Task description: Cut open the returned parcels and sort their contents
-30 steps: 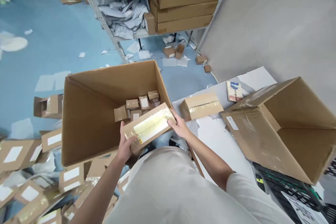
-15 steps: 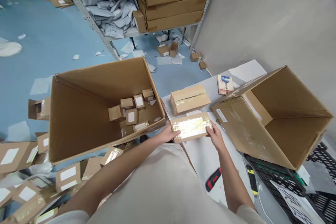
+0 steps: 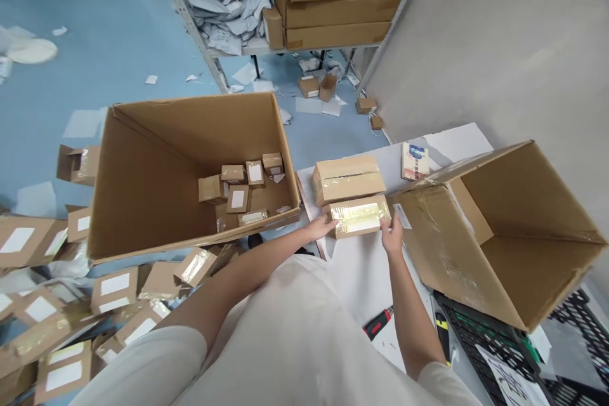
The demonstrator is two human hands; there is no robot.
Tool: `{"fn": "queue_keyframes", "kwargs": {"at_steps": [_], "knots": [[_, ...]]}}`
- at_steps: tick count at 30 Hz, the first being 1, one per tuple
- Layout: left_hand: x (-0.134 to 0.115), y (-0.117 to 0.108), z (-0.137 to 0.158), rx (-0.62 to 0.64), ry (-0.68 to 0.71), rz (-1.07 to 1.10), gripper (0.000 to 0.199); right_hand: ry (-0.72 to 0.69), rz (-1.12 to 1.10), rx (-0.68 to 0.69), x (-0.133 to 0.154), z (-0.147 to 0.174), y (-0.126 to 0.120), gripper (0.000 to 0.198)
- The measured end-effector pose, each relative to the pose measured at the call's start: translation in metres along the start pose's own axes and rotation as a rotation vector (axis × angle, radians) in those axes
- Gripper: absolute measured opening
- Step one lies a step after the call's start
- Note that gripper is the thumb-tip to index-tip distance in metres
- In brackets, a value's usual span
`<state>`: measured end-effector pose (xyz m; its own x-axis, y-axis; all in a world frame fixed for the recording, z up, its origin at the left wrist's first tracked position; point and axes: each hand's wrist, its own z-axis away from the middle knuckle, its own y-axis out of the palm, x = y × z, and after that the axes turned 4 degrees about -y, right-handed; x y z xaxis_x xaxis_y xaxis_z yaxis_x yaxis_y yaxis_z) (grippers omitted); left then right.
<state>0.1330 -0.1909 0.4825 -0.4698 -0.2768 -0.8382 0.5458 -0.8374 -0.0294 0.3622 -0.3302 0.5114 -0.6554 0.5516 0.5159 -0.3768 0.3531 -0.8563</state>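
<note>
Between my two hands is a taped cardboard box (image 3: 360,214) with a white label under shiny tape, at the near side of the white table (image 3: 354,276). My left hand (image 3: 321,227) grips its left end, thumb on the top. On its right end my right hand (image 3: 391,235) is closed the same way. Just behind it, and close against it, lies another taped cardboard box (image 3: 349,177) with no label showing. To the left stands a large open carton (image 3: 157,171) holding several small boxes (image 3: 238,198).
Right of the table's middle, a big open carton (image 3: 442,241) lies tilted on its side by a black crate (image 3: 476,323). A red and black utility knife (image 3: 378,323) and a small printed box (image 3: 415,162) lie on the table. Many labelled boxes (image 3: 114,285) cover the floor at left.
Both hands have shifted the labelled box slightly up and right, closer against the box behind it. Its top has tipped, so the front side shows. The camera view has turned a little.
</note>
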Motion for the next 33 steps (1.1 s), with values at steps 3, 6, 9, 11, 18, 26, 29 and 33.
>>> {"fn": "queue_keyframes", "kwargs": {"at_steps": [3, 6, 9, 11, 18, 26, 29, 33], "knots": [[0.021, -0.031, 0.033, -0.018, -0.047, 0.037, 0.073, -0.031, 0.123, -0.325, 0.028, 0.021, -0.006, 0.071], [0.055, -0.079, 0.082, -0.137, -0.129, 0.119, 0.068, -0.219, 0.088, -0.416, 0.071, 0.043, -0.001, 0.068], [0.093, -0.128, 0.136, -0.389, -0.223, 0.195, 0.067, -0.458, -0.032, -0.083, 0.125, 0.054, 0.022, 0.057], [0.114, -0.157, 0.167, -0.509, -0.260, 0.225, 0.068, -0.644, -0.022, 0.291, 0.166, 0.052, 0.045, 0.046], [0.143, -0.254, 0.207, -0.547, -0.368, 0.011, 0.070, -0.898, 0.378, 0.905, 0.305, -0.002, 0.154, 0.047], [0.214, -0.366, 0.161, -0.435, -0.468, -0.200, 0.069, -0.671, 0.397, 1.163, 0.348, -0.053, 0.342, 0.046], [0.270, -0.395, 0.121, -0.372, -0.625, -0.121, 0.063, -0.440, 0.479, 1.275, 0.321, -0.056, 0.403, 0.043], [0.360, -0.417, 0.056, -0.286, -0.783, -0.118, 0.057, -0.237, 0.539, 1.333, 0.265, -0.051, 0.475, 0.040]]}}
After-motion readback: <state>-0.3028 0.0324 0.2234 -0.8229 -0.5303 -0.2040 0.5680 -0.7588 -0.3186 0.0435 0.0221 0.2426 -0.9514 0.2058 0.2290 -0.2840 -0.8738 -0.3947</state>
